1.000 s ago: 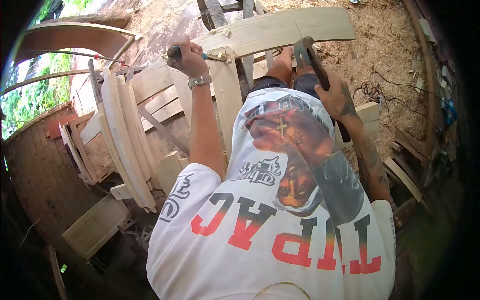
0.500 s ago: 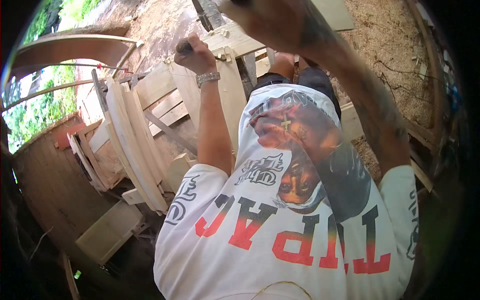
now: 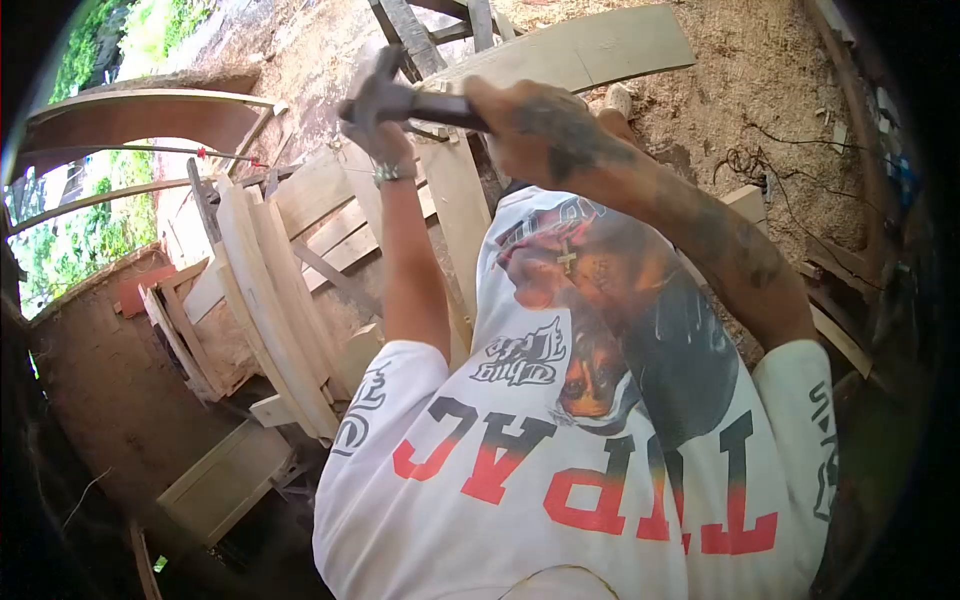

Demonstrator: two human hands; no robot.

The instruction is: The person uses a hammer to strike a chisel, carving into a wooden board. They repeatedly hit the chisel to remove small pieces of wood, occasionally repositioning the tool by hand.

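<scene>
My right hand (image 3: 525,125) is wrapped round the handle of a hammer (image 3: 440,108). The hammer's head overlaps my left hand (image 3: 388,150) from this view, and whether it touches the tool there cannot be seen. My left hand, with a watch at the wrist, is closed round a chisel, whose handle is mostly covered by the hammer. Below the hammer, a bit of the chisel's metal (image 3: 428,132) shows beside the wood. Behind my hands, a long pale curved board (image 3: 590,52) runs to the upper right. Another pale board (image 3: 455,195) lies just under my left forearm.
Several long curved wood pieces (image 3: 265,290) are stacked at left. A large curved panel (image 3: 150,118) and a red-marked clamp bar (image 3: 225,155) sit farther left. Wood shavings (image 3: 740,60) cover the ground. A thin dark cable (image 3: 765,160) lies at right.
My right hand has come down and left, bringing the hammer over the chisel in my left hand. The view has shifted slightly, showing more of the curved board.
</scene>
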